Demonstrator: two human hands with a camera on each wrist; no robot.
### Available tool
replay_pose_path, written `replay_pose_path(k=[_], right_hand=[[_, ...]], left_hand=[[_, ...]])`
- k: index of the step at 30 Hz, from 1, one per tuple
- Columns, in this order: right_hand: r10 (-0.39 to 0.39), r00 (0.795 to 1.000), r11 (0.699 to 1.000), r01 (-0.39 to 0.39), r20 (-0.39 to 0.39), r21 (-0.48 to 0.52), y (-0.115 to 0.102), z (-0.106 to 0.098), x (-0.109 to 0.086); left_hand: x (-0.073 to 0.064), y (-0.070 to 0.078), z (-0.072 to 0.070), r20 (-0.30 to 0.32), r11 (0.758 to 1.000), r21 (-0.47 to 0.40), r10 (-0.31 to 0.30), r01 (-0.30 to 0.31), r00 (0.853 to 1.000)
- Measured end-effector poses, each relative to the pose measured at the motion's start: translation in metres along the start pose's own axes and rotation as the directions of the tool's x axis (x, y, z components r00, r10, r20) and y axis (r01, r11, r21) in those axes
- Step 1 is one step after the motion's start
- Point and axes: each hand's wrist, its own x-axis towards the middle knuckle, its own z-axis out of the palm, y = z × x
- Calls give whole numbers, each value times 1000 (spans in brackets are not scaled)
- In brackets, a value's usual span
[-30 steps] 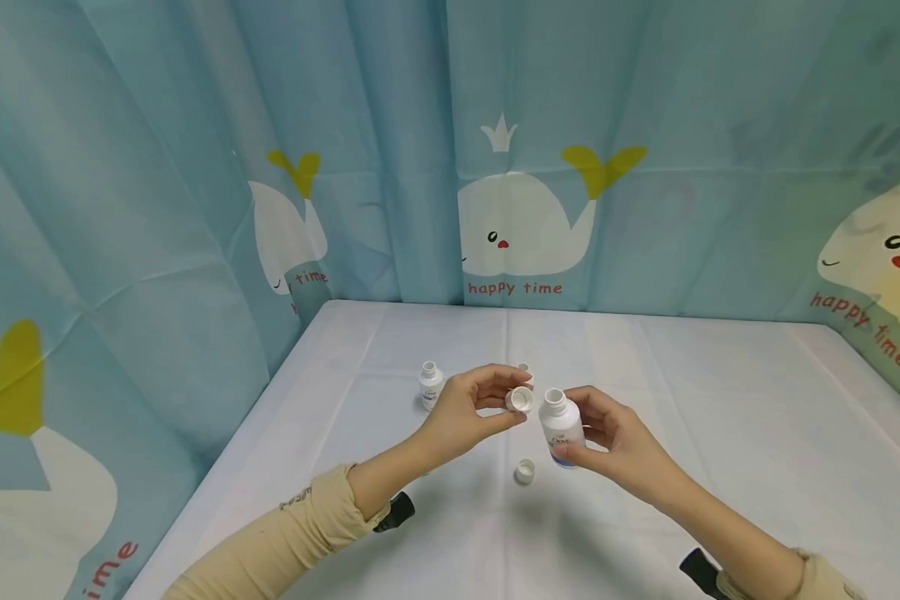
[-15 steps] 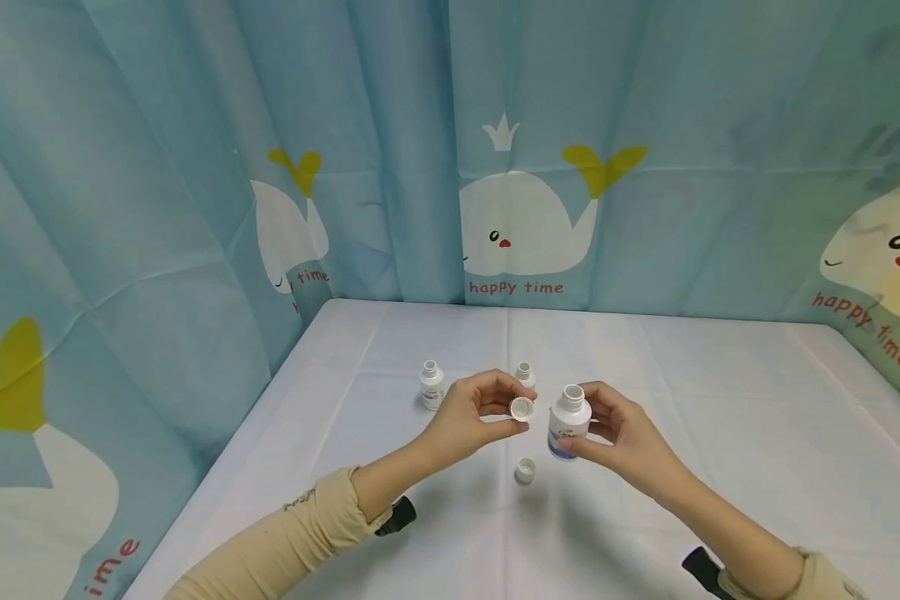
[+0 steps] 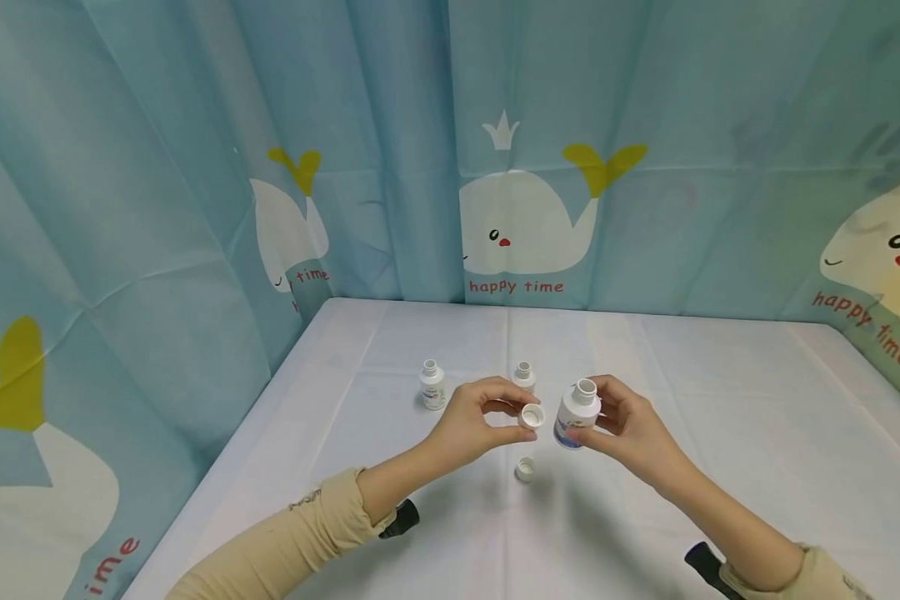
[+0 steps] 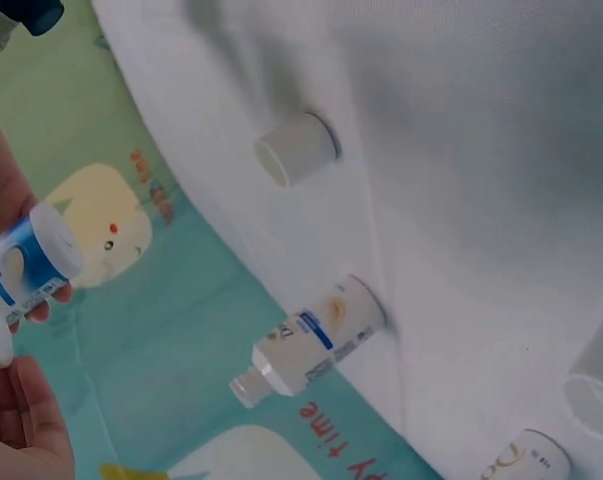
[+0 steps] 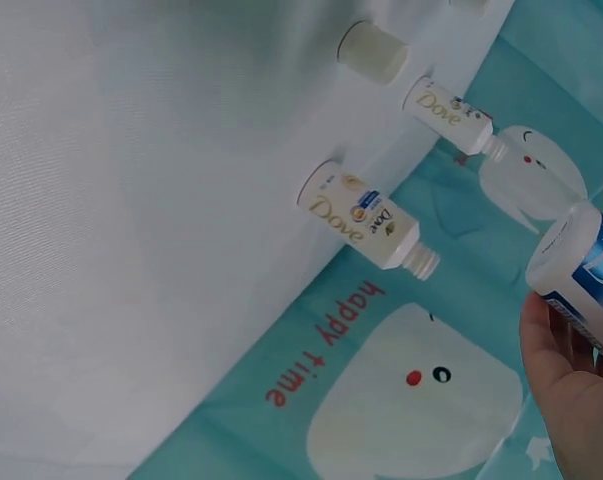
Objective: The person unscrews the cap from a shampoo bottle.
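Observation:
My left hand pinches a white screw cap between thumb and fingers, its hollow side facing my head camera. To its right, my right hand grips a white bottle with a blue-patterned label, held above the table. That bottle has no cap on its neck and tilts slightly. A small gap separates cap and bottle in the head view. Behind the hands stand two more uncapped white bottles: a left bottle and a middle bottle, partly covered by my left hand. In the right wrist view they read Dove.
A loose white cap rests on the white table below the hands. Another cap shows in the left wrist view, hidden behind my left arm from the head camera. A blue curtain with whale prints hangs along the table's far edge.
The right hand has carried the bottle a little right and up, uncovering the middle bottle. The left hand has moved slightly right and down with its cap.

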Motion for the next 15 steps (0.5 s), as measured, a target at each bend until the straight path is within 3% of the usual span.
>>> replay_pose_path(k=[4,11,15], right_hand=[[13,1000,1000,-13,-20,-17,4,-1,-1],[-45,998,995,41,-45,-90,12,-8,1],[-26,998,993,20,-51,-116,15,-13,2]], left_hand=[[-1,-1,3,17,1000,8,-3,2,1000],[-1,-5,11,92,999,40,7,-10,996],[0,-6,18,135,998,62,-32,24,990]])
